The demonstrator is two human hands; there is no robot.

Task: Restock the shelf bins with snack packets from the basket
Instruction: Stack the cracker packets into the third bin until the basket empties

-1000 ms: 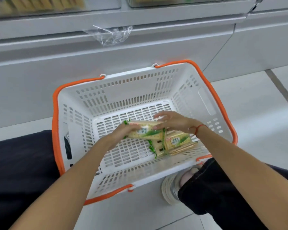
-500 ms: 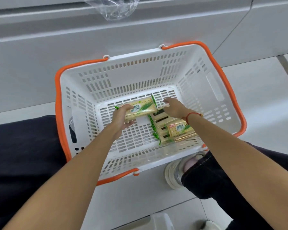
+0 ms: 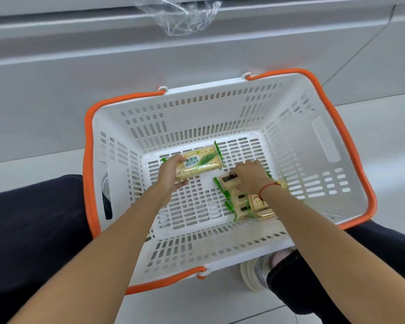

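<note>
Both forearms are reaching down and forward into the white slotted basket (image 3: 220, 94), which is sitting on the pale floor against the grey base of the shelving. The left hand (image 3: 172, 172) is gripping one end of a scallion-cracker packet (image 3: 200, 161) — thumb under, fingers curled over the top — and holding it face-up just above the basket floor near the far wall. The right hand (image 3: 250, 175), with a red string bracelet (image 3: 265, 189) at the wrist, is lying palm-down on the small heap of remaining cracker packets (image 3: 243, 205) in the right half of the basket; its fingers are bending over the topmost one, though whether they are actually clasping it I cannot tell. The heap is sitting near the basket's near wall, while the left and far-right stretches of the floor are lying bare. Orange handles (image 3: 351, 146) are folded down along the rim. Dark trouser legs are flanking the basket, and a pale shoe (image 3: 255, 273) is showing just beyond its near corner — a crumpled clear plastic bag (image 3: 182, 18) is hanging from the shelf edge above.
</note>
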